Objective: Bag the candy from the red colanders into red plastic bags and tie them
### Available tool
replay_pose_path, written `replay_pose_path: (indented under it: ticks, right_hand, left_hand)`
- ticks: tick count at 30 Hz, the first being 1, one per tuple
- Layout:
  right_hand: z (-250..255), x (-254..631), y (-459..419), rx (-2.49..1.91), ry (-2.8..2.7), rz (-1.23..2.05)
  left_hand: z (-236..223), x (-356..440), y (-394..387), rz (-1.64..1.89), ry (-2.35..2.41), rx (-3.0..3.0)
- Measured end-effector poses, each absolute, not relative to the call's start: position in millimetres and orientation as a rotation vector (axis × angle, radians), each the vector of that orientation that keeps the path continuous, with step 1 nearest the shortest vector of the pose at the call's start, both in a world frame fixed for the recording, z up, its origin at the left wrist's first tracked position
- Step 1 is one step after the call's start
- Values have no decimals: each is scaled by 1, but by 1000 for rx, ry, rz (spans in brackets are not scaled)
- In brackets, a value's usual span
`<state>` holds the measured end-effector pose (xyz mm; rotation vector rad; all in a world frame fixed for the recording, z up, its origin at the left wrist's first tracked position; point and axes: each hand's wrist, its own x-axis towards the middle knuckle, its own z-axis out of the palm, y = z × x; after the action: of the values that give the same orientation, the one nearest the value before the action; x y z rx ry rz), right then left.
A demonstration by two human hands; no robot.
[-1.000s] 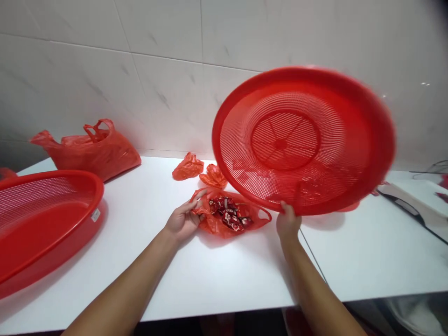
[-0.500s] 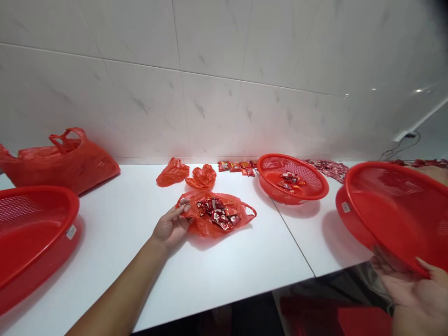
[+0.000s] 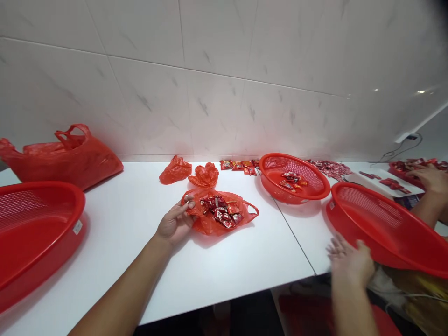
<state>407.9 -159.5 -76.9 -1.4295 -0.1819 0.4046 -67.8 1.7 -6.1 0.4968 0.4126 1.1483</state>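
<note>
My left hand point(image 3: 177, 221) pinches the left edge of a thin red plastic bag point(image 3: 206, 227) lying spread on the table. Inside the bag is a small heap of shiny red and dark-red wrapped packets point(image 3: 224, 212). Over the table's front edge at the right, my right hand point(image 3: 350, 261) is slightly blurred, with fingers spread and nothing in them. It is beside the near side of an oval red plastic basket point(image 3: 395, 233), whose visible inside holds nothing. Whether hand and basket touch is unclear.
Behind are two crumpled red bags point(image 3: 176, 170), a row of small packets point(image 3: 237, 165) and a red basket point(image 3: 294, 198) holding some packets. A large red basket point(image 3: 75, 205) and full red bag point(image 3: 66, 165) stand left. Another person's hand point(image 3: 432, 179) reaches into packets far right.
My right hand has let go of the large right basket and moved left. That basket now sits lower, its left end on the table. My left hand keeps hold of the bag.
</note>
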Motion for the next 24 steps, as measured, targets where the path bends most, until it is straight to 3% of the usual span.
replay_pose_path:
  ticks: [5,8,12,16,24]
  right_hand:
    - [-63,270,-86,-1666,-1035,709]
    - [-30,240,-40,-1765,-1385,626]
    - [31,251,-8,-1413,-1354,741]
    - [82,250,-1,-808,-1084,1007]
    - [117,214,-6,-629,-1450,1121]
  left_hand:
    - [0,-66,0,1099,558,674]
    - [23,-76,3,1026,839,997]
    - [80,-98,8,1137,1117,1413]
    - [131,-101,12,1348,1018,1395]
    - [146,-47,-3,1296,934,1707]
